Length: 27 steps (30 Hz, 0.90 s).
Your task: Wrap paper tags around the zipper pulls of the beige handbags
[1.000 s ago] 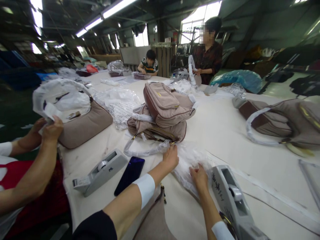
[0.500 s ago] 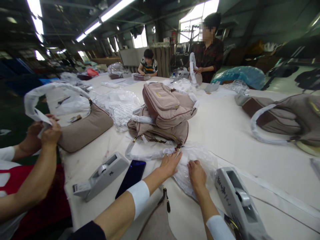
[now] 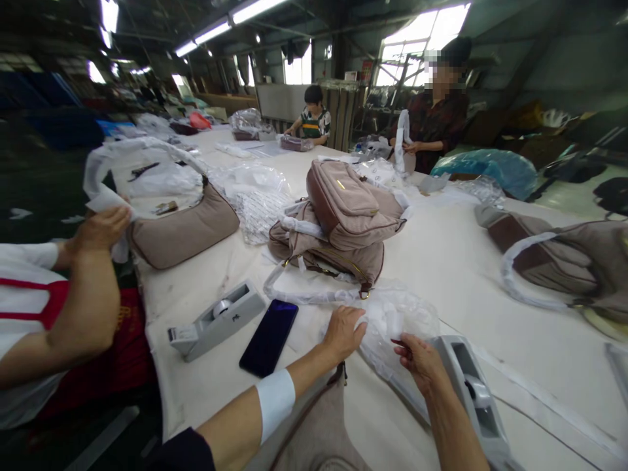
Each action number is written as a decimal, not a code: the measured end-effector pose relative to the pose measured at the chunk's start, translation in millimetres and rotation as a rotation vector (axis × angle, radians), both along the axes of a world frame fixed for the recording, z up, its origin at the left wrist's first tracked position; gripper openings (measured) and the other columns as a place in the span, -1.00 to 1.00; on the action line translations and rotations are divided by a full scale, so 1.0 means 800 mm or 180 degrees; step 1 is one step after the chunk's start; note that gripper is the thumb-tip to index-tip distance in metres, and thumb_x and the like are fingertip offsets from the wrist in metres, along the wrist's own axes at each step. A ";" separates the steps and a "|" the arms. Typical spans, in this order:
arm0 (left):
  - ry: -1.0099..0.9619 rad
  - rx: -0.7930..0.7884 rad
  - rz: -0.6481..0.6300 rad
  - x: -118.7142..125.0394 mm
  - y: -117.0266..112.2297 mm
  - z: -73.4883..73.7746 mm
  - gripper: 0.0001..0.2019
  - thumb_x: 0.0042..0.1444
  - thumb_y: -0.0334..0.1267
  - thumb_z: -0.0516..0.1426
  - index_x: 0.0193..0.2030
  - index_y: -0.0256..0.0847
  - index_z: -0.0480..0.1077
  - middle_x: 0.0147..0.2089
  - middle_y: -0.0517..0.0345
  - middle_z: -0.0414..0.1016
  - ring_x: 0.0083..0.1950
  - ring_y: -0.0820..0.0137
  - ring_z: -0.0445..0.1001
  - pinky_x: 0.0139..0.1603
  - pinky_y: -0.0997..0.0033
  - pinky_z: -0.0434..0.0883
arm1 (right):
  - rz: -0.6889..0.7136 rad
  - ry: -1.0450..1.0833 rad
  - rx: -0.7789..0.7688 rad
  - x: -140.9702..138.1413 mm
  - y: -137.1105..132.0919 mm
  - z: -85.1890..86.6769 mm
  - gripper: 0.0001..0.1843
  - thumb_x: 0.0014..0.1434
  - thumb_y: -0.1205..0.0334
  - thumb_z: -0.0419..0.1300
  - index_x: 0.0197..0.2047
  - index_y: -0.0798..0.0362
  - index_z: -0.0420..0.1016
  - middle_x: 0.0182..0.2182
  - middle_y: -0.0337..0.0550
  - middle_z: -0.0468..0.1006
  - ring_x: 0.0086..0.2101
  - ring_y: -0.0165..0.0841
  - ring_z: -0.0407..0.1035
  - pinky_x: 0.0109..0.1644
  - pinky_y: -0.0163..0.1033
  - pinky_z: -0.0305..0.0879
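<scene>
My left hand is closed, with a bit of white wrapping showing at its fingertips. Its forearm wears a pale band. To the right, my right hand has curled fingers beside a small translucent white piece; whether they grip it is unclear. A clear plastic bag lies crumpled under and behind both hands. Close to my body is a taupe handbag, partly covered by my left arm. Beyond my hands, taupe bags are stacked, their straps wrapped in white.
A grey tape dispenser stands by my right forearm, another tape dispenser at left beside a black phone. A co-worker's hand works on a wrapped strap of a taupe bag. More bags lie at right.
My left hand has drawn its flat, stretched fingers in around white wrapping. My right hand has moved right and turned, away from the left. The view has shifted, and the co-worker's hands moved along the strap.
</scene>
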<state>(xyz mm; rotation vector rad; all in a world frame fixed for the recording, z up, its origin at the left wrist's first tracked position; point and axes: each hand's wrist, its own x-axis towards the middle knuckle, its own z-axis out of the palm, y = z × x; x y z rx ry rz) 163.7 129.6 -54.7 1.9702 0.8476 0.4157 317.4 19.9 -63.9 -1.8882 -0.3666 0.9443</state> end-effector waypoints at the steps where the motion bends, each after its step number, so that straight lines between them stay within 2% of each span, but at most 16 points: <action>1: -0.0136 -0.0249 0.0138 0.000 -0.006 0.004 -0.65 0.11 -0.23 0.08 0.02 -0.31 0.37 0.04 -0.12 0.44 0.04 0.16 0.37 0.13 0.08 0.24 | 0.0035 0.0084 0.0121 -0.008 0.000 0.004 -0.70 -0.06 0.00 0.14 -0.39 0.09 0.37 -0.42 -0.08 0.53 -0.53 -0.42 0.38 -0.55 -0.35 0.27; 4: -0.0585 -0.1052 0.0425 0.005 -0.020 0.014 -0.62 0.07 -0.08 0.12 -0.12 -0.38 0.41 -0.16 -0.08 0.50 -0.22 0.27 0.45 -0.15 0.27 0.38 | 0.0346 0.0280 0.0360 -0.036 0.002 0.020 -0.58 -0.16 -0.12 0.22 -0.38 0.08 0.40 -0.40 -0.10 0.53 -0.51 -0.40 0.37 -0.57 -0.36 0.24; 7: -0.1079 -0.1714 0.0671 -0.003 -0.021 0.025 -0.61 0.04 0.02 0.11 -0.29 -0.36 0.41 -0.33 0.05 0.48 -0.34 0.39 0.41 -0.26 0.39 0.36 | 0.0763 0.0359 0.0366 -0.063 -0.004 0.035 -0.49 -0.10 -0.19 0.21 -0.28 0.09 0.46 -0.32 -0.08 0.54 -0.43 -0.39 0.39 -0.49 -0.35 0.28; 10: -0.1429 -0.2170 0.1025 -0.043 -0.015 0.031 -0.58 -0.12 0.08 0.22 -0.39 -0.31 0.37 -0.43 0.16 0.41 -0.41 0.48 0.34 -0.30 0.46 0.31 | 0.1151 0.0294 0.0126 -0.085 -0.022 0.040 -0.48 -0.04 -0.21 0.18 -0.27 0.11 0.50 -0.34 -0.07 0.55 -0.40 -0.36 0.40 -0.43 -0.33 0.30; 13: -0.1461 -0.2583 0.1262 -0.110 -0.018 0.029 -0.56 -0.30 0.04 0.32 -0.46 -0.31 0.37 -0.48 0.21 0.37 -0.46 0.51 0.29 -0.36 0.48 0.25 | 0.1558 0.0218 -0.0183 -0.102 -0.042 0.032 -0.54 -0.10 -0.18 0.23 -0.47 0.12 0.50 -0.49 -0.10 0.52 -0.49 -0.35 0.37 -0.51 -0.32 0.23; 16: -0.1302 -0.2980 0.1388 -0.176 -0.043 0.021 -0.55 -0.33 0.02 0.33 -0.42 -0.33 0.42 -0.46 0.16 0.42 -0.44 0.48 0.33 -0.36 0.46 0.25 | 0.1629 0.0085 -0.0331 -0.111 -0.049 0.017 -0.58 -0.10 -0.16 0.22 -0.48 0.08 0.48 -0.51 -0.14 0.50 -0.49 -0.34 0.36 -0.51 -0.32 0.21; 19: -0.1196 -0.3213 0.1554 -0.215 -0.079 0.011 -0.54 -0.29 0.03 0.31 -0.36 -0.35 0.46 -0.45 0.15 0.44 -0.43 0.47 0.35 -0.35 0.46 0.25 | 0.1600 0.0238 -0.0334 -0.116 -0.038 0.005 -0.50 -0.04 -0.17 0.16 -0.20 0.06 0.47 -0.30 -0.09 0.54 -0.31 -0.28 0.43 -0.34 -0.27 0.33; 21: -0.1208 -0.3329 0.1585 -0.224 -0.100 0.006 -0.55 -0.29 0.01 0.31 -0.34 -0.35 0.48 -0.46 0.16 0.45 -0.43 0.48 0.34 -0.34 0.46 0.25 | 0.1753 0.0586 -0.0264 -0.121 -0.027 0.000 -0.43 0.02 -0.20 0.10 -0.04 0.04 0.42 -0.17 -0.06 0.53 -0.18 -0.26 0.43 -0.21 -0.23 0.36; 23: -0.1272 -0.3463 0.1536 -0.225 -0.115 0.004 -0.55 -0.30 -0.02 0.31 -0.32 -0.35 0.50 -0.42 0.14 0.48 -0.41 0.46 0.36 -0.30 0.44 0.28 | 0.1920 0.0903 -0.0206 -0.131 -0.017 -0.003 -0.42 0.06 -0.24 0.05 -0.05 0.04 0.41 -0.17 -0.06 0.52 -0.16 -0.26 0.42 -0.19 -0.22 0.36; 25: -0.1292 -0.3477 0.1429 -0.225 -0.126 0.008 -0.58 -0.26 -0.06 0.30 -0.28 -0.33 0.52 -0.29 0.06 0.53 -0.31 0.37 0.43 -0.20 0.38 0.32 | 0.1981 0.1043 -0.0172 -0.144 -0.016 0.000 -0.44 0.06 -0.26 0.05 -0.11 0.04 0.40 -0.24 -0.09 0.52 -0.22 -0.27 0.43 -0.25 -0.24 0.35; 27: -0.1160 -0.3100 0.1185 -0.227 -0.136 0.020 -0.69 -0.17 -0.14 0.26 -0.29 -0.30 0.54 -0.08 -0.02 0.51 -0.09 0.23 0.45 -0.04 0.30 0.32 | 0.1946 0.1014 -0.0119 -0.158 -0.024 0.011 -0.47 0.06 -0.26 0.08 -0.13 0.02 0.38 -0.32 -0.15 0.50 -0.31 -0.30 0.41 -0.33 -0.28 0.31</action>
